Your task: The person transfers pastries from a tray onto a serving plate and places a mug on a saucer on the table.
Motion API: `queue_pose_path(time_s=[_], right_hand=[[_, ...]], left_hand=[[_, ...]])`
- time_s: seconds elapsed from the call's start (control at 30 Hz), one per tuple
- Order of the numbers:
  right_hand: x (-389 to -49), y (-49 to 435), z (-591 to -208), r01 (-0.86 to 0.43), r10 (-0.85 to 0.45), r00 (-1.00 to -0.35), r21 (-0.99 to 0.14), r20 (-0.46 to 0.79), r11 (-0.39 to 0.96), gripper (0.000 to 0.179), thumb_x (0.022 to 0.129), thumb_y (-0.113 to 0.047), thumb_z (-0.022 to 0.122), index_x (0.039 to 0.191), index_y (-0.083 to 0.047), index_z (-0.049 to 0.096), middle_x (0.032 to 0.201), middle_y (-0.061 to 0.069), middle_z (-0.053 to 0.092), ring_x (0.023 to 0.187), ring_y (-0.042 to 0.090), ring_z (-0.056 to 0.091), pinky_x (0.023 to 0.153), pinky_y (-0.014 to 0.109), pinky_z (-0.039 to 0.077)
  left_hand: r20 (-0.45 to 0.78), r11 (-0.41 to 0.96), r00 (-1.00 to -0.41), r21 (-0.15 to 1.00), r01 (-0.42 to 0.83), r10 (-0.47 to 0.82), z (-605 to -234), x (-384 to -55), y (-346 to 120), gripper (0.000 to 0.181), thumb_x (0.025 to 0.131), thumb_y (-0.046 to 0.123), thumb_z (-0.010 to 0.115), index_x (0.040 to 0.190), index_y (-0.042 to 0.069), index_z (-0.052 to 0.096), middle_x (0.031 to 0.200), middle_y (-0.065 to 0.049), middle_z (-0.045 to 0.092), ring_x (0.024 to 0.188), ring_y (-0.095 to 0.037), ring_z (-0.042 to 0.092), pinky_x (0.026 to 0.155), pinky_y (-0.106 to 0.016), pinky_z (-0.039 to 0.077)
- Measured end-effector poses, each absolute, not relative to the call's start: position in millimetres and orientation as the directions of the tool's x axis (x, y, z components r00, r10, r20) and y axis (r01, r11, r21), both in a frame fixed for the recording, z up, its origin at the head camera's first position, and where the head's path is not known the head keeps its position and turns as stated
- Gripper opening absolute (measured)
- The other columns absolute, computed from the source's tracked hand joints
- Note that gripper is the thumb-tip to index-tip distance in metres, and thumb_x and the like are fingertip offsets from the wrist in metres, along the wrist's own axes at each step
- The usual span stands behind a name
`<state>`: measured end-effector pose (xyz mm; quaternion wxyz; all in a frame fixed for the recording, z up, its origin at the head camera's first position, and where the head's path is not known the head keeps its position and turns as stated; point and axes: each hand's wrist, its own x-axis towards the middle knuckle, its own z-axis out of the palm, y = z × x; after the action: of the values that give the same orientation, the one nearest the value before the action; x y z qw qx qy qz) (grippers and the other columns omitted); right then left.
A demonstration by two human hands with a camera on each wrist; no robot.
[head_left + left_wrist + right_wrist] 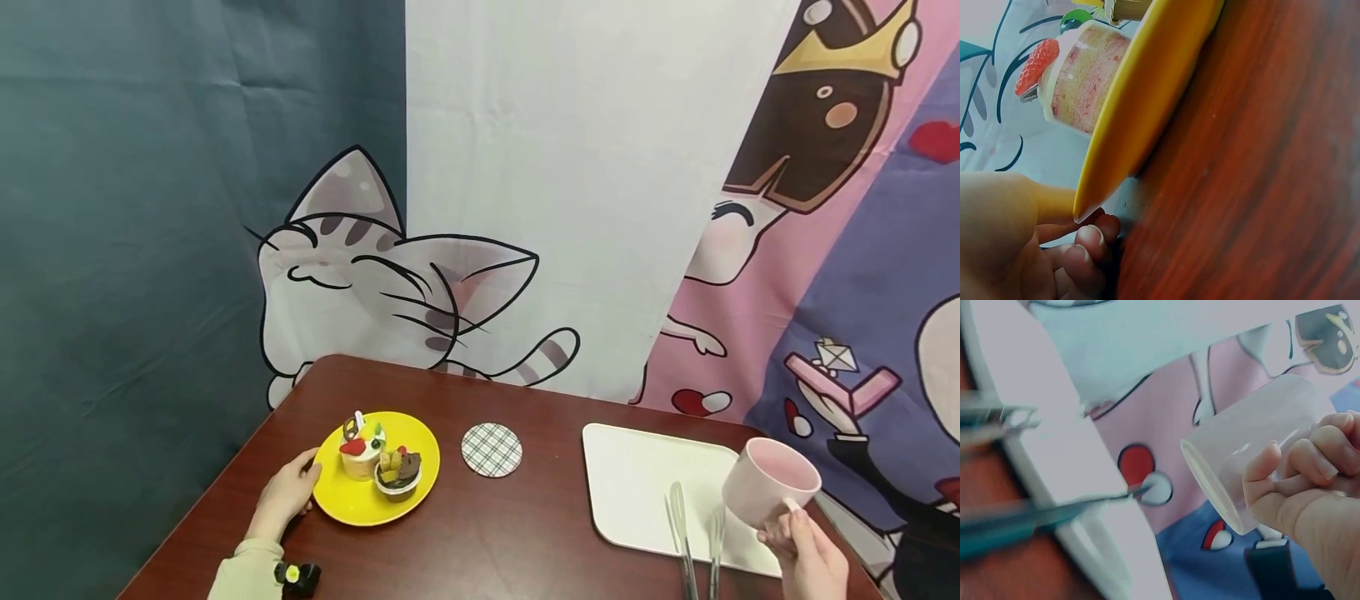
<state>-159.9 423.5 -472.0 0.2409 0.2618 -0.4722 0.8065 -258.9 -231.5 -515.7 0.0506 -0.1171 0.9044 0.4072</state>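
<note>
At the left of the table, my left hand pinches the near-left rim of a yellow plate. In the left wrist view the thumb lies at the rim, with curled fingers under it. On the plate are a small cake with a strawberry and a chocolate cupcake topped with fruit pieces. My right hand grips a pink mug by its handle. The mug is held up over the right part of a white tray, and nearly upright in the head view.
Two slim metal utensils overlap the tray's front edge, handles toward me. A round checked coaster lies between plate and tray on the brown table. A printed curtain hangs right behind the table.
</note>
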Motion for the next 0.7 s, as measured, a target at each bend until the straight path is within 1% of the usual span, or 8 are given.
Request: queue_pose_path(time_s=[0.07, 0.23, 0.33, 0.4, 0.47, 0.53, 0.6, 0.7], right_hand=[[-157.1, 411.9, -459.3, -0.632, 0.124, -0.743, -0.628, 0.657, -0.454, 0.037, 0.095, 0.005, 0.012, 0.071, 0.005, 0.04, 0.064, 0.009, 0.025, 0.058, 0.022, 0.024, 0.064, 0.025, 0.05], [-158.8, 389.7, -440.7, -0.631, 0.085, -0.746, -0.661, 0.66, -0.406, 0.035, 0.095, 0.003, 0.01, 0.071, 0.003, 0.035, 0.066, 0.008, 0.023, 0.06, 0.021, 0.023, 0.065, 0.025, 0.047], [-165.1, 379.3, -438.1, -0.576, 0.015, -0.737, -0.617, 0.675, -0.536, 0.038, 0.095, 0.0, -0.001, 0.07, 0.003, 0.028, 0.066, 0.008, 0.019, 0.058, 0.022, 0.022, 0.066, 0.032, 0.041], [-168.9, 371.3, -436.9, -0.54, -0.022, -0.733, -0.602, 0.68, -0.587, 0.039, 0.094, -0.002, -0.006, 0.069, 0.003, 0.024, 0.065, 0.007, 0.018, 0.057, 0.021, 0.022, 0.066, 0.035, 0.038], [-171.6, 362.9, -435.3, -0.531, -0.039, -0.737, -0.613, 0.675, -0.584, 0.038, 0.094, -0.001, -0.006, 0.069, 0.002, 0.022, 0.065, 0.007, 0.018, 0.057, 0.021, 0.023, 0.066, 0.035, 0.036], [-173.8, 354.0, -432.8, -0.542, -0.036, -0.753, -0.65, 0.657, -0.532, 0.037, 0.095, 0.0, -0.003, 0.067, 0.001, 0.022, 0.064, 0.006, 0.018, 0.057, 0.021, 0.023, 0.065, 0.034, 0.038], [-176.0, 344.5, -429.5, -0.557, -0.017, -0.778, -0.703, 0.628, -0.442, 0.036, 0.096, 0.001, 0.001, 0.066, -0.001, 0.023, 0.063, 0.006, 0.018, 0.057, 0.02, 0.022, 0.061, 0.034, 0.036], [-177.3, 329.8, -423.5, -0.54, 0.024, -0.827, -0.783, 0.561, -0.308, 0.036, 0.097, -0.002, 0.008, 0.064, -0.004, 0.023, 0.061, 0.005, 0.017, 0.054, 0.02, 0.02, 0.059, 0.036, 0.028]], left_hand=[[-0.186, 0.638, -0.968, 0.727, -0.252, -0.171, -516.4, -259.0, -231.3, 0.05, 0.094, 0.029, 0.038, 0.137, 0.006, 0.03, 0.064, -0.004, 0.045, 0.047, -0.015, 0.048, 0.048, -0.025, 0.041], [-0.189, 0.633, -0.966, 0.73, -0.259, -0.178, -515.8, -260.0, -231.1, 0.049, 0.094, 0.03, 0.038, 0.137, 0.007, 0.03, 0.064, -0.005, 0.045, 0.047, -0.015, 0.048, 0.048, -0.025, 0.042], [-0.193, 0.624, -0.964, 0.735, -0.264, -0.181, -514.7, -260.8, -230.5, 0.049, 0.094, 0.031, 0.038, 0.137, 0.008, 0.03, 0.064, -0.004, 0.044, 0.047, -0.015, 0.048, 0.047, -0.025, 0.041], [-0.198, 0.622, -0.963, 0.735, -0.27, -0.184, -514.0, -260.8, -230.0, 0.049, 0.094, 0.031, 0.038, 0.137, 0.009, 0.031, 0.064, -0.004, 0.044, 0.047, -0.015, 0.048, 0.047, -0.025, 0.042], [-0.198, 0.622, -0.963, 0.736, -0.268, -0.181, -513.8, -259.9, -229.6, 0.049, 0.094, 0.031, 0.038, 0.137, 0.008, 0.031, 0.063, -0.004, 0.044, 0.047, -0.015, 0.047, 0.047, -0.025, 0.041], [-0.195, 0.623, -0.964, 0.736, -0.265, -0.181, -513.5, -258.7, -229.5, 0.049, 0.094, 0.03, 0.038, 0.137, 0.007, 0.031, 0.063, -0.004, 0.043, 0.047, -0.015, 0.047, 0.048, -0.025, 0.041], [-0.19, 0.623, -0.965, 0.737, -0.262, -0.181, -512.9, -257.7, -229.7, 0.049, 0.094, 0.03, 0.039, 0.137, 0.007, 0.031, 0.063, -0.004, 0.043, 0.047, -0.015, 0.047, 0.048, -0.025, 0.041], [-0.19, 0.622, -0.965, 0.738, -0.263, -0.182, -513.1, -257.6, -229.2, 0.049, 0.094, 0.03, 0.039, 0.137, 0.007, 0.031, 0.063, -0.004, 0.044, 0.047, -0.015, 0.047, 0.048, -0.025, 0.042]])
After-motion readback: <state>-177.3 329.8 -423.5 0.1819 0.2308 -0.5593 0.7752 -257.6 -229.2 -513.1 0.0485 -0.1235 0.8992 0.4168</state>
